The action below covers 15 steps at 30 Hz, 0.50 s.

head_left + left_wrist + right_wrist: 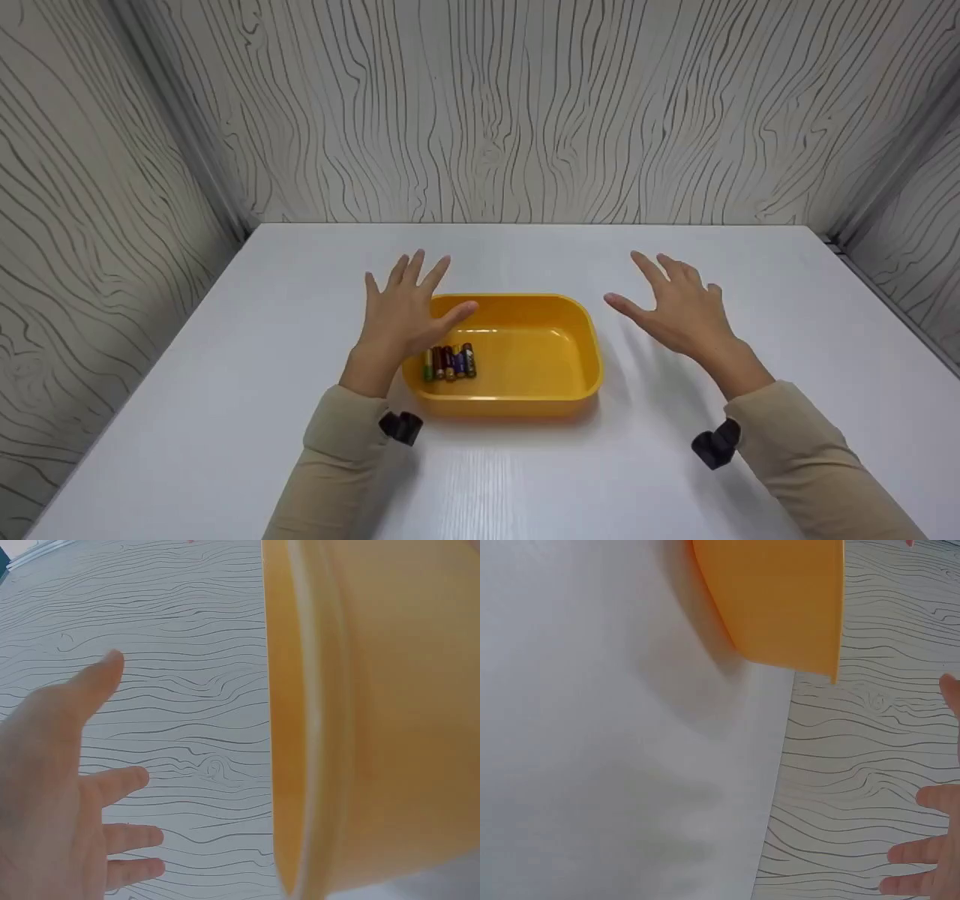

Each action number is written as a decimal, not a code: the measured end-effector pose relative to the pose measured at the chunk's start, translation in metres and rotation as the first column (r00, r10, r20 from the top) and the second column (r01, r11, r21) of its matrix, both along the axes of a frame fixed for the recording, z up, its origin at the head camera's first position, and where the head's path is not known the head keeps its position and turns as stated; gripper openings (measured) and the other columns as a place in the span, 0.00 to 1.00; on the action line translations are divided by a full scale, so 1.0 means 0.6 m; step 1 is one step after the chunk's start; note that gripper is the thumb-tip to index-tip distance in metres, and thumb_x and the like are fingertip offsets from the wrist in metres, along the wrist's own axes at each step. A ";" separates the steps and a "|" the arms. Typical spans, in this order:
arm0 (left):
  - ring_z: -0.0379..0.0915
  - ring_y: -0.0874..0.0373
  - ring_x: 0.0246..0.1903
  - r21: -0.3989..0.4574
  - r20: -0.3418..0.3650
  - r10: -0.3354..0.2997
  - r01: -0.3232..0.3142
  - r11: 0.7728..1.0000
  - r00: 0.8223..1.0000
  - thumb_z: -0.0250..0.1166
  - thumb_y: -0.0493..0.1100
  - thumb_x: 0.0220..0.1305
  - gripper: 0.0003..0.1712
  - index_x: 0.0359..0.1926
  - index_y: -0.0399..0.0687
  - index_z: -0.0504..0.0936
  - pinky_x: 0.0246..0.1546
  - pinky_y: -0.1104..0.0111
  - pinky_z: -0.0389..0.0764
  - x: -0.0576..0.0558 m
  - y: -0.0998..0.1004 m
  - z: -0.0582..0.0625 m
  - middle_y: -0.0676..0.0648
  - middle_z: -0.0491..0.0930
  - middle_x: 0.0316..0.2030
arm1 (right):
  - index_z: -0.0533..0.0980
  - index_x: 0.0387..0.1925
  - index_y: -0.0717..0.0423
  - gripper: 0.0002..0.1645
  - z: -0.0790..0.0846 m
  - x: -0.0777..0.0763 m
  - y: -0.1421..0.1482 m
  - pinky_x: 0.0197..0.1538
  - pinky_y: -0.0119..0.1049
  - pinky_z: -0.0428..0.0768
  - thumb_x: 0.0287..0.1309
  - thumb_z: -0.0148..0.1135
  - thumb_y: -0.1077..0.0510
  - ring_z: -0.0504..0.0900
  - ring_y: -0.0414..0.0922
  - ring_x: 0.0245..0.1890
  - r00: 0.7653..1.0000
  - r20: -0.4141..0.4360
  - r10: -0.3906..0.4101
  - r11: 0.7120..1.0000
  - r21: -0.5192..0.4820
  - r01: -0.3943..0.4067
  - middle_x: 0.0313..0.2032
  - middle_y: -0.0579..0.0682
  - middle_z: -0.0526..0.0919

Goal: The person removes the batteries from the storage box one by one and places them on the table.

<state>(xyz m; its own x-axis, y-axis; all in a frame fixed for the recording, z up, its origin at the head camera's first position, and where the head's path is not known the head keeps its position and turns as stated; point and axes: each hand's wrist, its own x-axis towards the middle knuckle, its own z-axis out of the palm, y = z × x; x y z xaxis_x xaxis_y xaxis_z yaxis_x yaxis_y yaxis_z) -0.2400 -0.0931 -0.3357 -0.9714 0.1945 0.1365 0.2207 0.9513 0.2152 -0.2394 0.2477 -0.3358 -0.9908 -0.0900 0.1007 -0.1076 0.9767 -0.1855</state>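
Note:
A yellow rectangular tub [517, 409] with rounded corners stands on the white table. Several batteries [450, 362] lie side by side at the left end inside it. My left hand [405, 315] hovers over the tub's left edge, fingers spread and holding nothing. To the right of the tub, my right hand [682, 311] is raised above the table with its fingers apart, also holding nothing. In the left wrist view the tub's wall [405, 720] fills the right side, apart from the spread fingers. The right wrist view shows one corner of the tub [780, 607] and a few fingertips.
The white table [187, 420] reaches back to a panel [480, 112] with a wood-grain line pattern. A similar panel [82, 225] rises at the left. Small black devices [401, 427] sit at both wrists by the beige sleeves.

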 end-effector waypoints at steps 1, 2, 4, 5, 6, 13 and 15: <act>0.46 0.42 0.76 0.013 0.004 -0.003 0.003 1.000 1.000 0.46 0.76 0.60 0.46 0.75 0.64 0.53 0.71 0.33 0.43 0.000 -0.001 -0.001 0.43 0.51 0.76 | 0.48 0.75 0.48 0.54 0.001 0.002 -0.003 0.63 0.75 0.58 0.58 0.39 0.21 0.55 0.69 0.70 1.000 -0.005 0.011 1.000 -0.011 -0.011 0.72 0.67 0.55; 0.48 0.43 0.75 0.026 0.004 -0.007 0.006 1.000 1.000 0.47 0.76 0.61 0.46 0.74 0.63 0.54 0.71 0.34 0.44 0.001 -0.003 -0.002 0.44 0.53 0.76 | 0.50 0.75 0.50 0.53 0.003 0.003 -0.005 0.63 0.73 0.61 0.59 0.41 0.22 0.57 0.68 0.69 1.000 -0.010 0.022 0.999 -0.024 -0.022 0.71 0.67 0.57; 0.52 0.43 0.74 0.054 0.000 -0.014 0.014 0.998 1.000 0.47 0.74 0.62 0.44 0.74 0.62 0.56 0.72 0.35 0.46 0.002 -0.006 -0.006 0.43 0.56 0.75 | 0.53 0.73 0.53 0.51 0.005 0.006 -0.010 0.62 0.69 0.66 0.61 0.44 0.25 0.62 0.67 0.66 0.999 -0.021 0.045 0.998 -0.053 -0.047 0.68 0.68 0.62; 0.53 0.43 0.74 0.069 -0.005 -0.019 0.019 0.997 1.000 0.48 0.73 0.63 0.43 0.73 0.61 0.58 0.72 0.35 0.48 0.003 -0.008 -0.008 0.43 0.57 0.74 | 0.54 0.73 0.54 0.49 0.005 0.007 -0.013 0.62 0.68 0.68 0.62 0.46 0.27 0.64 0.66 0.65 0.998 -0.025 0.056 0.996 -0.070 -0.057 0.67 0.68 0.64; 0.55 0.43 0.73 0.084 -0.010 -0.022 0.023 0.996 1.000 0.48 0.72 0.64 0.42 0.73 0.60 0.59 0.72 0.36 0.48 0.004 -0.010 -0.010 0.43 0.59 0.74 | 0.56 0.72 0.55 0.47 0.005 0.008 -0.015 0.62 0.67 0.69 0.63 0.48 0.30 0.65 0.66 0.64 0.997 -0.029 0.065 0.994 -0.087 -0.068 0.66 0.68 0.65; 0.59 0.41 0.71 0.168 -0.009 -0.057 0.057 0.984 0.998 0.52 0.66 0.66 0.37 0.70 0.56 0.65 0.71 0.39 0.56 0.009 -0.030 -0.026 0.42 0.64 0.71 | 0.64 0.67 0.57 0.37 0.000 0.016 -0.031 0.53 0.57 0.80 0.64 0.57 0.42 0.78 0.59 0.51 0.991 -0.045 0.130 0.972 -0.191 -0.136 0.54 0.64 0.77; 0.59 0.41 0.71 0.194 0.018 -0.061 0.056 0.979 0.998 0.53 0.66 0.66 0.36 0.70 0.56 0.65 0.71 0.40 0.57 0.010 -0.037 -0.031 0.42 0.63 0.71 | 0.66 0.66 0.58 0.35 -0.002 0.017 -0.037 0.50 0.54 0.81 0.63 0.59 0.45 0.79 0.57 0.47 0.988 -0.043 0.150 0.963 -0.220 -0.156 0.52 0.64 0.79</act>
<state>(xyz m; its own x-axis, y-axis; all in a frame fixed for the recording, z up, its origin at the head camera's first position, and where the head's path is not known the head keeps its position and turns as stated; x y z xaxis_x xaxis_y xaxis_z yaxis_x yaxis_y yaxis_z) -0.2343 -0.1151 -0.3544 -0.9626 0.2231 0.1540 0.2672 0.8770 0.3995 -0.2294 0.2256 -0.3372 -0.9638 -0.2128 0.1607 -0.2602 0.8828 -0.3910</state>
